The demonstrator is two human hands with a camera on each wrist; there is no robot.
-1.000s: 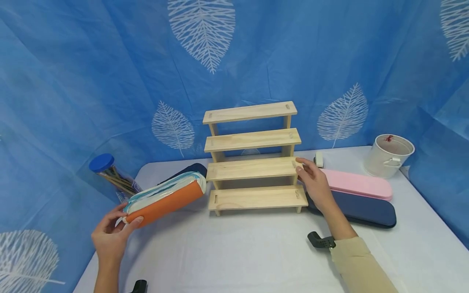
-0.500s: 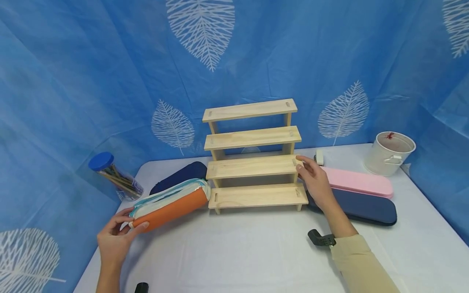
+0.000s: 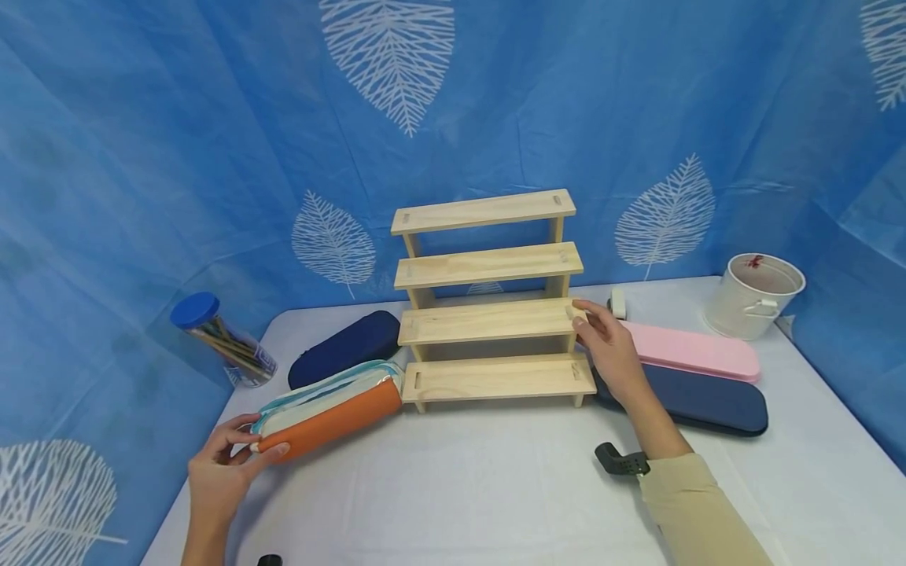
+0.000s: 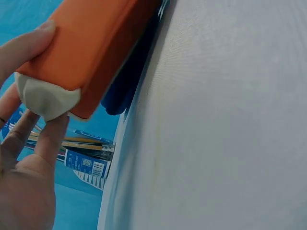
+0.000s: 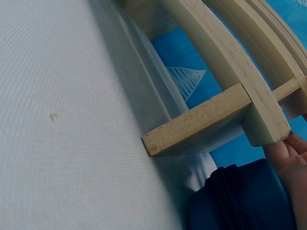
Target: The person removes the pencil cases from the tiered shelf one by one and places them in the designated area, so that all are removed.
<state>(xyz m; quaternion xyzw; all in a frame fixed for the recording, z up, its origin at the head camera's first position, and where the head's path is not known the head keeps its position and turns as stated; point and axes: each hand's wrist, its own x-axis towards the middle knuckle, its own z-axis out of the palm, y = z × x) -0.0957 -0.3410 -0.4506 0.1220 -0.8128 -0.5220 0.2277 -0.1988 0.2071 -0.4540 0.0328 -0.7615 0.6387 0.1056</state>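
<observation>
Between thumb and fingers, my left hand [image 3: 221, 475] holds the near end of an orange and white pencil case [image 3: 340, 420] with light blue trim. The case's far end lies close against the left side of a wooden stepped shelf [image 3: 488, 321]; I cannot tell whether they touch. In the left wrist view, the thumb lies on the orange side of the pencil case [image 4: 91, 43], with fingers beneath its white end. My right hand [image 3: 610, 354] grips the right end of the shelf's second step from the bottom. Only part of that hand [image 5: 293, 165] shows in the right wrist view.
Behind the orange case lies a dark blue case [image 3: 347, 346], beside a blue-lidded jar of brushes [image 3: 230, 346]. Right of the shelf lie a navy case [image 3: 701, 399] and a pink case [image 3: 690, 352]. A white bucket [image 3: 750, 303] stands at the back right.
My left hand has lowered the orange pencil case toward the table and slightly right, so more of the dark blue case shows behind it. The right hand stays on the shelf.
</observation>
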